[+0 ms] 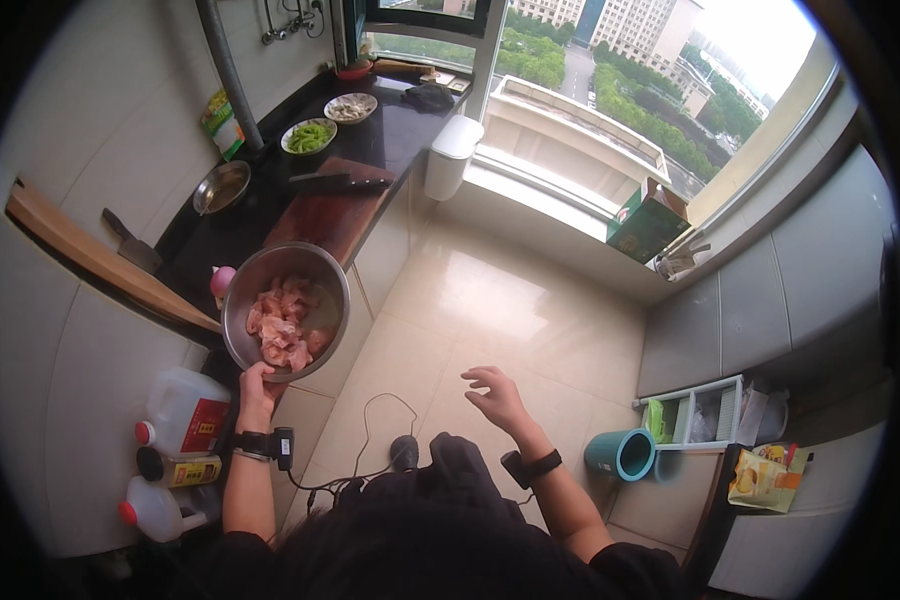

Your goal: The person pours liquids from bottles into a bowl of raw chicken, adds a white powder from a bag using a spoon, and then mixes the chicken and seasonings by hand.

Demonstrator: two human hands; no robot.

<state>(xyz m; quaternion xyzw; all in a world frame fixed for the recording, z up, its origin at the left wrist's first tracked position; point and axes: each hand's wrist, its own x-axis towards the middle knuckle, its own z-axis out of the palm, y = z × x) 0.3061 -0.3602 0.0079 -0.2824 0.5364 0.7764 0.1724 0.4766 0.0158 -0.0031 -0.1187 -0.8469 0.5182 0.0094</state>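
My left hand grips the near rim of a round stainless steel bowl, its thumb over the edge. Inside the bowl lie several pieces of raw meat, pale pink, perhaps chicken. The bowl overlaps the near end of a wooden cutting board, on whose far part a dark-bladed kitchen knife rests. Beside the bowl, to its left, is a pink-purple onion. My right hand is held in the air over the tiled floor, fingers apart and slightly bent, holding nothing.
On the black counter stand a plate of green peppers, a plate of pale pieces and a metal bowl. A cleaver leans at the wall. Plastic jugs are near my left forearm; a teal bin stands right.
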